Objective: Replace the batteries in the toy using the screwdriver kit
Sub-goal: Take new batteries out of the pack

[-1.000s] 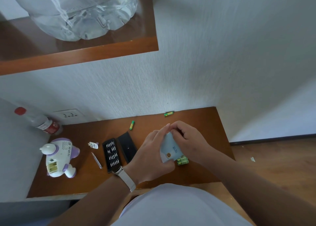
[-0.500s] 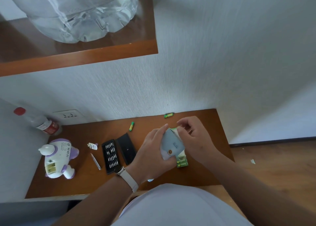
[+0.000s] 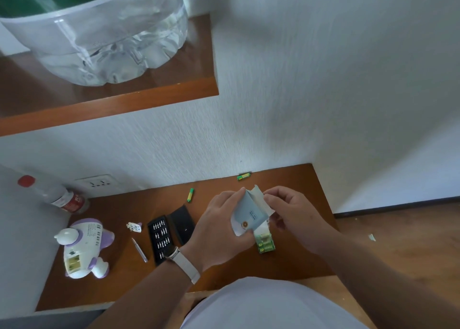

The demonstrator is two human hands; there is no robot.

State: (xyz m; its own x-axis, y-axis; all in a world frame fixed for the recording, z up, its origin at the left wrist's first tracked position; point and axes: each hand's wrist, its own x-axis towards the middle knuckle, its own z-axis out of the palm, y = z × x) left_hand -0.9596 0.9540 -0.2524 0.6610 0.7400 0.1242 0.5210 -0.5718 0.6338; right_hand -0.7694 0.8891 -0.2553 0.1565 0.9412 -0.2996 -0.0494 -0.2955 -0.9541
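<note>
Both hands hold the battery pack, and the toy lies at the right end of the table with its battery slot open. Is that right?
No: the head view shows the toy at the left end of the table, not the right. The rest holds.

white band wristwatch with metal case just behind the left grip, bare forearms, pale lilac-white fabric top below that grip

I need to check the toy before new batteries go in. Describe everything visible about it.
The toy is a plastic-looking cartoon aeroplane, white with purple wings and feet, with a patch of speaker holes on its body. It lies on the brown table near its left end. Its battery bay is uncovered, yellowish inside; whether cells remain is unclear. Only the table touches it.
</note>
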